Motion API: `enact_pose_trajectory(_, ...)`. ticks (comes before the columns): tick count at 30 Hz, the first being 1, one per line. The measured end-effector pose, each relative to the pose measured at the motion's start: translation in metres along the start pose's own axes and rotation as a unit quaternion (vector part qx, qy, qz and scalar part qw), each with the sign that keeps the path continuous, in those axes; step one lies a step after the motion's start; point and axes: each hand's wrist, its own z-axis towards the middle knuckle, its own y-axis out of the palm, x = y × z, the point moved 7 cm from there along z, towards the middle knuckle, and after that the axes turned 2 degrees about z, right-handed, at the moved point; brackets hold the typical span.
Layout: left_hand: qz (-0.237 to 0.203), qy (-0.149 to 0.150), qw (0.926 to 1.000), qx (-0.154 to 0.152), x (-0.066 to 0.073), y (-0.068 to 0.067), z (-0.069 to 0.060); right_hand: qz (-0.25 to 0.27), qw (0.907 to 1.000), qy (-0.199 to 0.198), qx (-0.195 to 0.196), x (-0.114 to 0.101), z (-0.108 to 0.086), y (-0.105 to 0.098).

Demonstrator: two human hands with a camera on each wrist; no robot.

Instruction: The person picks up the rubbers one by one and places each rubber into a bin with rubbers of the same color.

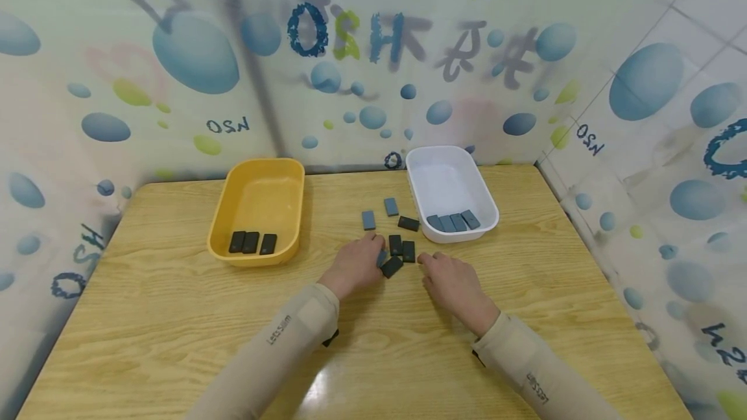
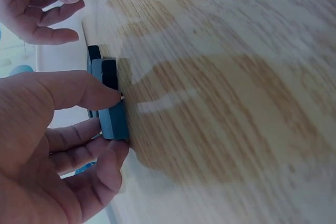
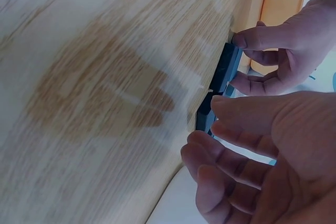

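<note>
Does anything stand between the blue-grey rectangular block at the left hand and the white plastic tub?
Yes: two black rectangular blocks lie side by side on the wooden table, between the blue-grey block and the tub. Above them, nothing visible.

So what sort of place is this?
Probably a screened-off indoor work corner: pale sheeting printed with blue and green ovals backs a light-brown wood-grain table bearing a rectangular yellow plastic tub.

Bright head view with white glare on the near table (image 1: 373, 368); wrist views dimmer, bluish, slightly hazy
</note>
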Motion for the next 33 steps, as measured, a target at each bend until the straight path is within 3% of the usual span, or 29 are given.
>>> enact_pose_trajectory(13,-0.02,0.002,0.9998,0.001,-0.002,-0.006,0.0,0.009,0.9999,0.012,-0.005,0.003,-0.002,-0.001)
enact_pose_trajectory(25,-0.012,0.012,0.9987,0.049,0.005,-0.024,0.008,0.011,0.9998,0.014,-0.003,0.008,-0.003,0.001)
enact_pose_trajectory(33,-0.037,0.011,0.998,0.05,0.013,-0.034,0.015,0.011,0.9998,0.016,-0.003,0.011,-0.005,0.0)
